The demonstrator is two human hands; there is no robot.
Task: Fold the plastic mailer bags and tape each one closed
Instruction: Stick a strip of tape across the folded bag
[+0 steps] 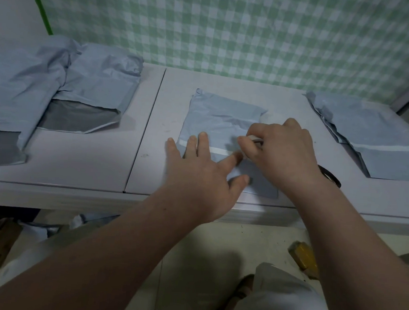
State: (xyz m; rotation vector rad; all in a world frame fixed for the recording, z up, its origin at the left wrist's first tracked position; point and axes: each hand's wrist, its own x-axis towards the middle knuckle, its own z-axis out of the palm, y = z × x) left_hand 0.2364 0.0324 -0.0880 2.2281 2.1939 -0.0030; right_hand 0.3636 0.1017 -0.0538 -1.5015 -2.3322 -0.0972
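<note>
Mailer bag (221, 122), grey-blue plastic, lies flat at the middle of the white desk (151, 151), its near end folded over and crossed by a pale strip of tape (219, 151). Its contents cannot be seen; it looks nearly flat. The left hand (203, 176) is spread palm-down on the bag's near left part, fingers fanned toward 12 o'clock and thumb toward 3 o'clock. The right hand (282, 150) sits just at 3 o'clock of it, fingers curled, thumb and forefinger pinched on something small and pale at the tape strip; what exactly it pinches is unclear. At 9 o'clock on the desk lie two more mailers (58, 93), crumpled and overlapping, each with a darker open mouth toward the near edge. At 3 o'clock a small stack of mailers (367, 136) lies flat, one with a pale strip showing. A dark ring-shaped object (330, 175) peeks out behind the right wrist. A green checked cloth (254, 31) hangs behind the desk.
</note>
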